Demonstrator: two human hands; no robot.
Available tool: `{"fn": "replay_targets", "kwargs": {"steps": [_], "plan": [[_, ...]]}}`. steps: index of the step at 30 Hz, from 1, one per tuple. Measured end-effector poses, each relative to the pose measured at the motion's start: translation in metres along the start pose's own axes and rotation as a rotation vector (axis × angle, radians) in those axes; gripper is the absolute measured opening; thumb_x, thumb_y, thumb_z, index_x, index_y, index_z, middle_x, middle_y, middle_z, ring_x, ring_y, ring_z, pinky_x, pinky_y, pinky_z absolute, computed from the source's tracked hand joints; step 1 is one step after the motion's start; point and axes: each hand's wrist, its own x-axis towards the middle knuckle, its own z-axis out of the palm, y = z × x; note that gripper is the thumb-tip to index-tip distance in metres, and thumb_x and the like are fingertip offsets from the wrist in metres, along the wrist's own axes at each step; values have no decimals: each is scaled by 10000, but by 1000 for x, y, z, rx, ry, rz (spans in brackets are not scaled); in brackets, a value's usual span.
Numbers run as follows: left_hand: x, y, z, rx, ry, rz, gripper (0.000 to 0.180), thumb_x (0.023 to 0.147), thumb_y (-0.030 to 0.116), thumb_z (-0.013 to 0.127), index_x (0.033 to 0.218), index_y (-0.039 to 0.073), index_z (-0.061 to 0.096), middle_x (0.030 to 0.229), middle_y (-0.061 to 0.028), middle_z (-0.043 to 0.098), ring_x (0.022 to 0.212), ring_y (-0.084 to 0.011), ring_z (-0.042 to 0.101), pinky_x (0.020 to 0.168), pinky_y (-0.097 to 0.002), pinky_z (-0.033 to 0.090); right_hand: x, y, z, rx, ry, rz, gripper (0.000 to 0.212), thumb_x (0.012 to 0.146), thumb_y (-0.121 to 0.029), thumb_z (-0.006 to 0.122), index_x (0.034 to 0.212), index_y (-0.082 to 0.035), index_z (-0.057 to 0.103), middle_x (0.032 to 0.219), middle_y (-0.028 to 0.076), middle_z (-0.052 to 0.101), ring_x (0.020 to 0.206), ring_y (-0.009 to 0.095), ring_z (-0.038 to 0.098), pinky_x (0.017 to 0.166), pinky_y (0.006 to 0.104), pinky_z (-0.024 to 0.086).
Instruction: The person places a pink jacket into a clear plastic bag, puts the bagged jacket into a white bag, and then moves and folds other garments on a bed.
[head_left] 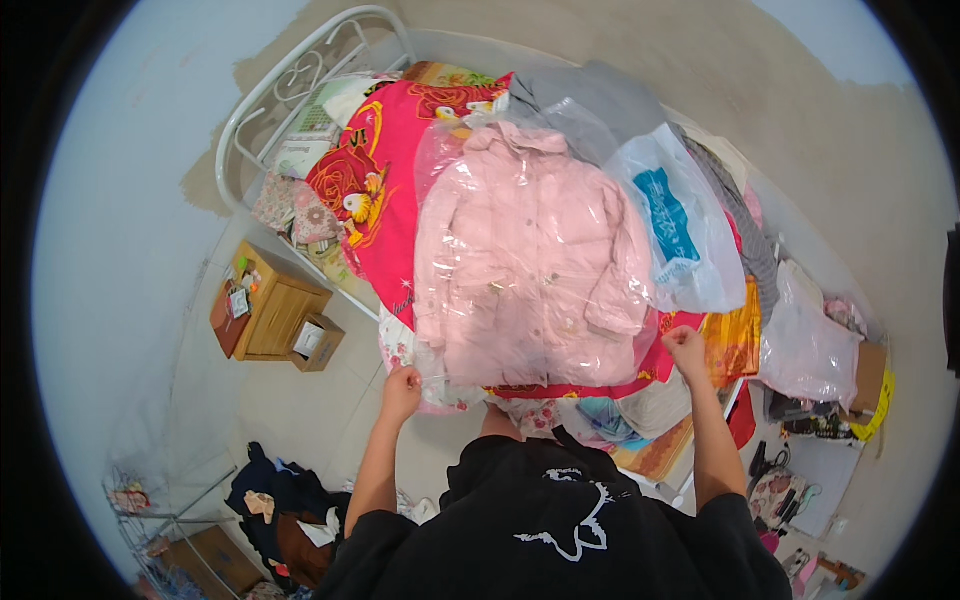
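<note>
1. A pink jacket [540, 240] lies flat, front up, inside or under a clear plastic bag [440, 155], on a bed directly ahead of the person and between the two hands.

2. The jacket's long axis points away from the person: collar at the far end, hem toward the body, sleeves down along both sides.

3. The left hand [402, 393] is just beyond the hem's left corner, fingers drawn together and pinching the bag's near left corner. From here the jacket lies forward and to the right.

4. The right hand [686, 352] is just beside the jacket's right cuff, thumb and fingertips pressed together. It appears to pinch the bag's right edge, though the film is too transparent to show the exact grip. From here the jacket lies forward and to the left.

5. Both hands are about equally near the jacket; the right sits slightly farther forward than the left.

6. Beneath the jacket is a red patterned blanket [395, 220]. A white plastic bag with a blue panel [715, 260] lies beside it on the right, near the right hand, with a shiny orange package [738, 335] closer in.
</note>
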Motion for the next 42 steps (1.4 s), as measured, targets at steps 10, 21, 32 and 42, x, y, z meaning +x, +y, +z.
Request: {"fn": "replay_targets", "kwargs": {"steps": [10, 21, 32, 42], "plan": [[23, 8, 71, 3, -322, -38, 60, 706, 74, 496, 718, 25, 529, 667, -167, 570, 637, -350, 547, 617, -405, 443, -57, 35, 88, -34, 132, 24, 285, 682, -162, 683, 883, 0, 562, 671, 110, 552, 592, 238, 519, 572, 316, 430], [7, -17, 86, 470, -599, -210, 269, 706, 211, 500, 843, 0, 595, 846, -213, 602, 811, -361, 578, 730, -424, 451, -68, 59, 46, -185, 318, 87, 216, 718, -114, 601, 910, -28, 551, 823, 146, 580, 783, 275, 568, 671, 345, 445], [74, 101, 119, -90, -208, 464, 326, 735, 109, 549, 1053, 38, 542, 1044, -162, 552, 980, -313, 510, 860, -365, 393, -40, 46, 92, -286, 93, -131, 445, 759, -217, 585, 1133, 6, 490, 1098, 202, 529, 1002, 329, 514, 863, 364, 405], [107, 136, 246, -650, -413, 255, 332, 792, 211, 570, 1038, -10, 539, 947, -142, 595, 866, -221, 578, 737, -319, 458, 6, -1, 115, 190, 180, 196, 282, 736, -227, 663, 887, -3, 582, 809, 62, 610, 750, 126, 556, 659, 250, 435]]}}
